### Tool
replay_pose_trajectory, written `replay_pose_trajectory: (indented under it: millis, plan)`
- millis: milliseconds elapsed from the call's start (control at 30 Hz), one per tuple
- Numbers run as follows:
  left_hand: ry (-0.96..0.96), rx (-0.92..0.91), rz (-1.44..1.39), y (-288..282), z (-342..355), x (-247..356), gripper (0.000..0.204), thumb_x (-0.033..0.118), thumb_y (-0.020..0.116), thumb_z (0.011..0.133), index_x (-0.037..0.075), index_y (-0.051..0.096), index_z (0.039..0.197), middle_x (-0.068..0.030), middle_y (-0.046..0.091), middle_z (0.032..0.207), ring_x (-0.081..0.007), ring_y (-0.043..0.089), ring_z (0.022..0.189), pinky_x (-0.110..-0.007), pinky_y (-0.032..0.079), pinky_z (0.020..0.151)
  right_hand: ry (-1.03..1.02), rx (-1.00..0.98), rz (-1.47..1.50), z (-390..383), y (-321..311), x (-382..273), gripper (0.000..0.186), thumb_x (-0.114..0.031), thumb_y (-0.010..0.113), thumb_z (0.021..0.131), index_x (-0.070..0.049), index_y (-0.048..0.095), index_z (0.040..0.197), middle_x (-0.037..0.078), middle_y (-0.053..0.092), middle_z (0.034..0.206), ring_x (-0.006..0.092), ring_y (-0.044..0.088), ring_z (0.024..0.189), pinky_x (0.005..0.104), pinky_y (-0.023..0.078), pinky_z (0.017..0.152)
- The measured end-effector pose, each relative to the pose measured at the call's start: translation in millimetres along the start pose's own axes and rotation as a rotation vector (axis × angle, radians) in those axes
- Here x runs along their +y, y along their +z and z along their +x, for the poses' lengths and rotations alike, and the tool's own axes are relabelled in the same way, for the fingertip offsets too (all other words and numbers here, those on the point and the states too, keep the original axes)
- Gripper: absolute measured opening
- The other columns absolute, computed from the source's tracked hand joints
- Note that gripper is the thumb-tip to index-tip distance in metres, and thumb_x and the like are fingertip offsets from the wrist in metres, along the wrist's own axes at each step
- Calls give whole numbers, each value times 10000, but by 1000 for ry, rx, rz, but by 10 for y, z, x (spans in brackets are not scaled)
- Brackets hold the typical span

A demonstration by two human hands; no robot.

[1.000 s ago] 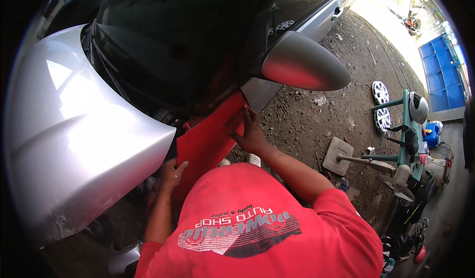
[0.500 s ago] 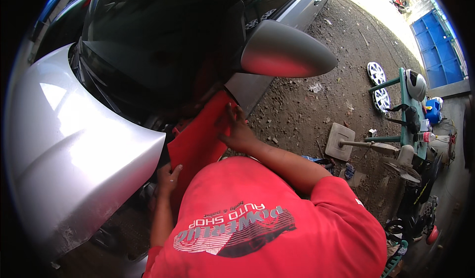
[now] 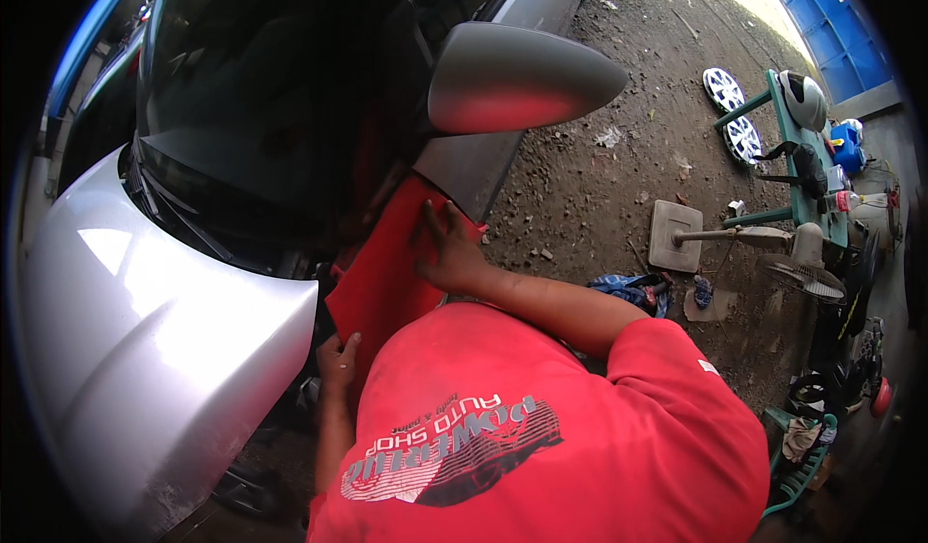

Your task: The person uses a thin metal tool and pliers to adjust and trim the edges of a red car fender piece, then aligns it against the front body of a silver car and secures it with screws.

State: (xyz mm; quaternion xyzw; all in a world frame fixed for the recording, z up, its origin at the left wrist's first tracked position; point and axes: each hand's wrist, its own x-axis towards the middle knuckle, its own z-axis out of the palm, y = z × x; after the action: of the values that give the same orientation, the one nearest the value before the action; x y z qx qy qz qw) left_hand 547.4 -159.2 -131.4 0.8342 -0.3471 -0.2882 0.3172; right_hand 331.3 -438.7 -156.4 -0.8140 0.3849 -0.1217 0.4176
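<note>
A red car fender [image 3: 382,253] stands in the gap between the silver hood [image 3: 184,321] and the grey front door [image 3: 469,171]. My left hand [image 3: 337,361] grips the fender's near front edge, the thumb showing and the other fingers partly hidden. Against the upper part of the red panel, close to the door, rests my right hand [image 3: 452,251], its fingers spread and reaching toward the rear edge. The lower part of the fender disappears behind my red shirt [image 3: 541,388].
A side mirror [image 3: 522,79] juts out above the door. On the dirt floor to the right lie a pedestal fan [image 3: 739,237], wheel covers [image 3: 742,140] and a crumpled cloth [image 3: 623,287]. A green table [image 3: 797,190] carries a helmet [image 3: 802,101]. The dark windshield [image 3: 261,128] lies ahead.
The view has shifted, so the car sits further left and higher. Both hands stay on the fender; the right hand's fingers are spread a little differently, and the panel remains beside the door.
</note>
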Motion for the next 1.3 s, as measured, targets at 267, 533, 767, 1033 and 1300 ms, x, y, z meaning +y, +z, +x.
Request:
replay_pose_trajectory:
  millis: [267,533,767,1033,1300]
  plan:
    - [-10,-38,-48,25,39,75,274,234,743,1030,15,794,1188,-118,824,971,-117,713,877,-330,558,804,20,19,35,35,-72,1,1261,-457,793,829,-156,0,1761,449,42,1716,586,222,1594,542,381,1252]
    - [-100,25,143,-63,-136,18,406,434,769,993,43,791,1103,-167,779,953,-355,752,930,-465,572,846,-50,-42,-6,114,78,-6,1292,-428,837,840,-139,-25,1758,402,55,1730,555,192,1611,559,332,1272]
    - [87,461,180,-24,-849,-212,565,358,820,930,120,642,1411,-151,642,1431,-421,576,1338,-523,459,1118,-114,-139,-76,195,-63,223,1231,-352,837,867,-56,29,1748,382,95,1744,537,144,1628,583,273,1283]
    - [-358,948,10,-259,-2029,-1592,852,451,957,768,47,623,1439,-225,618,1469,-362,605,1363,-494,490,1135,-102,-150,-4,317,-117,194,1231,-296,821,884,-46,-20,1747,328,248,1720,468,217,1613,559,280,1275]
    - [-539,684,-189,-292,-2041,-1667,958,531,1034,614,53,689,1368,-201,771,1211,-331,745,1136,-445,577,1006,-17,-138,57,303,-56,285,1185,-244,791,898,-4,-9,1739,314,228,1738,411,292,1593,492,314,1273]
